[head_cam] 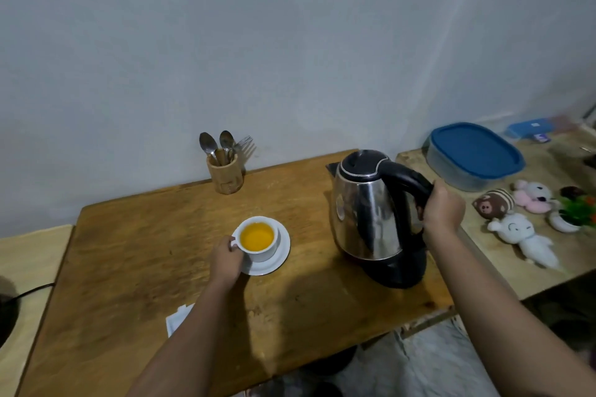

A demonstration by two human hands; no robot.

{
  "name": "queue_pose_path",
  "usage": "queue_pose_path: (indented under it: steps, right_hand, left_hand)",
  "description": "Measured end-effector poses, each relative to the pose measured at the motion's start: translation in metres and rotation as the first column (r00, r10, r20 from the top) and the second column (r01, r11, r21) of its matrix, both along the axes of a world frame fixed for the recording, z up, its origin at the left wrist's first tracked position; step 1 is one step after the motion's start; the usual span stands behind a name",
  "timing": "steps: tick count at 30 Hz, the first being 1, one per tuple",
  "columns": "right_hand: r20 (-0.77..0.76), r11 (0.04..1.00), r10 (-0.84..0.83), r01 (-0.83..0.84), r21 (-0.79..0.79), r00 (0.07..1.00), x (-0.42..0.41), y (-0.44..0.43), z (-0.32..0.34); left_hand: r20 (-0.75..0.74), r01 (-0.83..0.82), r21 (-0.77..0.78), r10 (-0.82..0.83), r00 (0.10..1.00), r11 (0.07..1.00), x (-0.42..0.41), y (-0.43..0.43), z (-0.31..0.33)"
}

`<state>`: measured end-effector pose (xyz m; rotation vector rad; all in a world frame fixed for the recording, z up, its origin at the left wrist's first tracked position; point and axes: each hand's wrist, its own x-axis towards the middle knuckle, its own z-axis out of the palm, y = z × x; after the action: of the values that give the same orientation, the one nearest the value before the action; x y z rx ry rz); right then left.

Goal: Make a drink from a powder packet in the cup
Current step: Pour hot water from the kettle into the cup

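Kettle shiny steel w/ black plastic; table worn wood.

White cup, orange drink — steel kettle, black handle; packet perhaps white.

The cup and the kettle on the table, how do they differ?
The cup is small, white and open, showing orange liquid; the kettle is tall, shiny steel and black, with its lid closed. The cup sits on a white saucer; the kettle sits on a black base. The left hand is at the cup's handle; the right hand wraps the kettle's handle. Both stand upright on the table.
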<state>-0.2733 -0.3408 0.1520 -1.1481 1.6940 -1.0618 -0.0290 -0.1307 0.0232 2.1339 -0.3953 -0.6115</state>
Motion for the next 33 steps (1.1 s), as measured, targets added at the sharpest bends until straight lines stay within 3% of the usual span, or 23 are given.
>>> queue_pose_path:
  steps: [6, 15, 25, 29, 33]
  right_hand:
    - [0.136, 0.98, -0.199, 0.199, 0.014, 0.971, -0.031, 0.002, -0.01]
    - [0.394, 0.96, -0.252, 0.281, -0.016, 0.884, -0.057, 0.002, -0.027]
    - [0.339, 0.968, -0.195, 0.237, -0.086, 0.92, -0.078, -0.002, -0.037]
    - [0.379, 0.962, -0.252, 0.274, -0.003, 0.89, -0.085, 0.002, -0.048]
    - [0.333, 0.976, -0.206, 0.216, 0.008, 0.92, -0.092, 0.004, -0.054]
  left_hand:
    - [-0.031, -0.025, -0.023, 0.024, 0.999, 0.999, 0.002, -0.001, -0.008]
    - [-0.018, -0.063, -0.096, 0.062, 0.998, 0.993, -0.001, 0.001, -0.017]
    - [0.017, -0.083, -0.084, 0.085, 0.996, 0.993, -0.004, -0.003, -0.017]
    - [0.021, -0.091, -0.083, 0.093, 0.995, 0.992, -0.004, -0.004, -0.017]
    - [0.027, -0.085, -0.083, 0.087, 0.996, 0.993, -0.003, -0.004, -0.02]
